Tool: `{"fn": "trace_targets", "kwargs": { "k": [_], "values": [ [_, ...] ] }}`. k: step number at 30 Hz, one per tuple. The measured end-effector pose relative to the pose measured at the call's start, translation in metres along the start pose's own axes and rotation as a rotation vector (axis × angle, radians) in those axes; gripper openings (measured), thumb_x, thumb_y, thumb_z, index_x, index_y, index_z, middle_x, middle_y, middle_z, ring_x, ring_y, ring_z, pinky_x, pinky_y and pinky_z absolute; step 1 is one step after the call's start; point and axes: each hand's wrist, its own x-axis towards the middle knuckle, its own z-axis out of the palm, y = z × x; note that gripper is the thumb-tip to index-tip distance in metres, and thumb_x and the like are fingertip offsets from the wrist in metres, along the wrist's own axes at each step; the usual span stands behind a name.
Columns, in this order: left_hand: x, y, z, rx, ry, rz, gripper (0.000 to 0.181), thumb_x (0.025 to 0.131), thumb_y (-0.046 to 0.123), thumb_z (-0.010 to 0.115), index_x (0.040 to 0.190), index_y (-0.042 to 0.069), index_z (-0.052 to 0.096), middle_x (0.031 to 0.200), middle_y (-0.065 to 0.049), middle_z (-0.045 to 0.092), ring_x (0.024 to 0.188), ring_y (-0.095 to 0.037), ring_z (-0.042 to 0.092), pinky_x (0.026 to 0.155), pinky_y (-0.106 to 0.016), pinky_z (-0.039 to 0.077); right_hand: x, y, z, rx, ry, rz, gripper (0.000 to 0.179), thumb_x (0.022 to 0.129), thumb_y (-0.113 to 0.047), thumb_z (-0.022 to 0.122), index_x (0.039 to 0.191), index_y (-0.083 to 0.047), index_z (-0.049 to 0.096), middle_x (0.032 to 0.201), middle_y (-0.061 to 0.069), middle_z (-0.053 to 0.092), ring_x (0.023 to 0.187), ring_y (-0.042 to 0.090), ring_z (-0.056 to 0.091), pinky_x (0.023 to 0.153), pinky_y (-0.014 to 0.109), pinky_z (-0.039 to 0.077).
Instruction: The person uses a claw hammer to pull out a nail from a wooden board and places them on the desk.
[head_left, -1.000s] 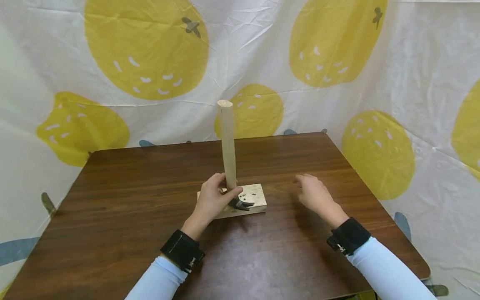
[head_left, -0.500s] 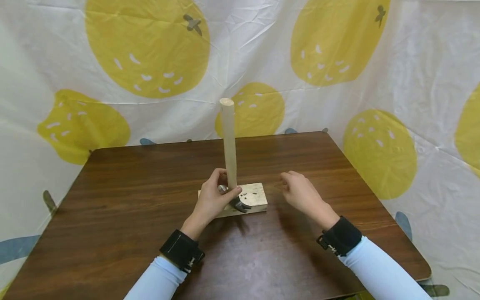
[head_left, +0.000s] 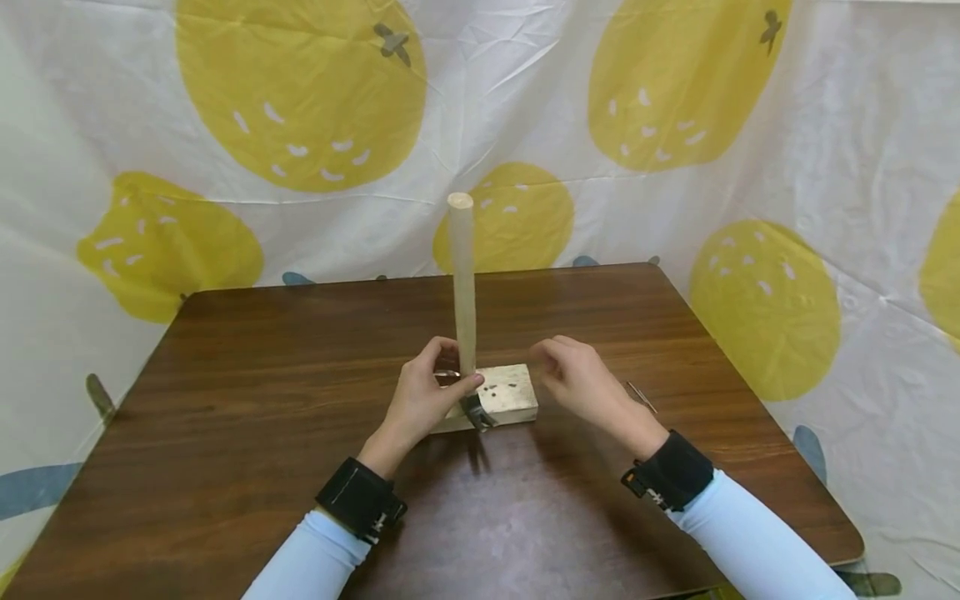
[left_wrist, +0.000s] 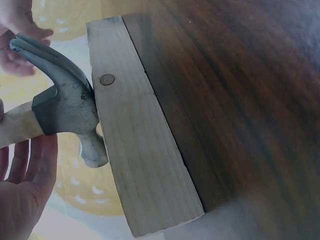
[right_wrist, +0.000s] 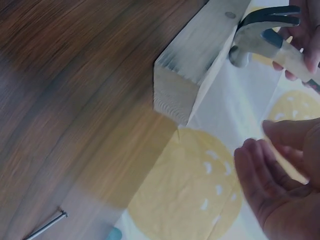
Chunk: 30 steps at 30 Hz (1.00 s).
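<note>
A claw hammer [head_left: 464, 292] stands nearly upright, head down over a pale wood block [head_left: 510, 400] on the table. My left hand [head_left: 423, 387] pinches its wooden handle just above the head, with thumb and fingers on either side. In the left wrist view the hammer head [left_wrist: 70, 100] lies against or very near the block's top face. My right hand [head_left: 573, 375] hovers off the block's right end, fingers loosely bent. The right wrist view shows nothing between those fingers [right_wrist: 255, 165]. Dark holes or marks dot the block's top.
Thin metal nails [head_left: 641, 397] lie on the brown table [head_left: 300, 350] right of the right hand; one nail [right_wrist: 46, 225] shows in the right wrist view. A white curtain [head_left: 510, 75] with yellow fruit prints hangs behind and to the right.
The right hand has moved left toward the block, uncovering the nails. In the left hand, the hammer has turned so its claw points more toward me, and its handle stands straighter.
</note>
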Motion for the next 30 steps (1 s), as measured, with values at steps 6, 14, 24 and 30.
{"fn": "trace_targets", "kwargs": {
  "k": [6, 14, 24, 30],
  "values": [
    [0.001, 0.001, -0.002, 0.019, -0.005, 0.008, 0.035, 0.082, 0.010, 0.082, 0.107, 0.010, 0.058, 0.093, 0.001, 0.064, 0.089, -0.020, 0.065, 0.073, -0.025, 0.053, 0.010, -0.010, 0.008, 0.193, -0.016, -0.084, 0.036, 0.085, 0.004, 0.073, 0.119, -0.002, 0.061, 0.097, 0.004, 0.062, 0.086, 0.019, 0.064, 0.074, 0.026, 0.051],
    [0.000, 0.002, -0.005, -0.003, -0.030, 0.028, 0.033, 0.083, 0.011, 0.081, 0.109, 0.011, 0.060, 0.096, 0.001, 0.065, 0.093, -0.020, 0.066, 0.075, -0.026, 0.053, 0.019, -0.019, 0.025, 0.342, -0.135, -0.141, 0.056, 0.086, -0.003, 0.076, 0.137, -0.004, 0.051, 0.113, 0.008, 0.061, 0.102, 0.025, 0.061, 0.078, 0.035, 0.052],
    [-0.009, 0.040, -0.014, -0.034, -0.031, 0.037, 0.029, 0.082, -0.005, 0.077, 0.107, -0.003, 0.063, 0.098, -0.014, 0.064, 0.096, -0.034, 0.064, 0.078, -0.042, 0.053, 0.025, -0.028, 0.044, 0.462, -0.100, -0.166, 0.039, 0.089, -0.005, 0.073, 0.126, -0.003, 0.059, 0.115, -0.001, 0.060, 0.099, 0.023, 0.064, 0.078, 0.037, 0.053],
    [-0.011, 0.037, -0.018, -0.057, -0.043, 0.033, 0.029, 0.083, -0.004, 0.077, 0.107, -0.004, 0.062, 0.099, -0.016, 0.064, 0.096, -0.033, 0.064, 0.077, -0.035, 0.053, 0.027, -0.032, 0.050, 0.474, -0.053, -0.153, 0.030, 0.090, -0.006, 0.073, 0.118, -0.003, 0.062, 0.109, -0.001, 0.061, 0.097, 0.024, 0.065, 0.075, 0.039, 0.053]
  ]
}}
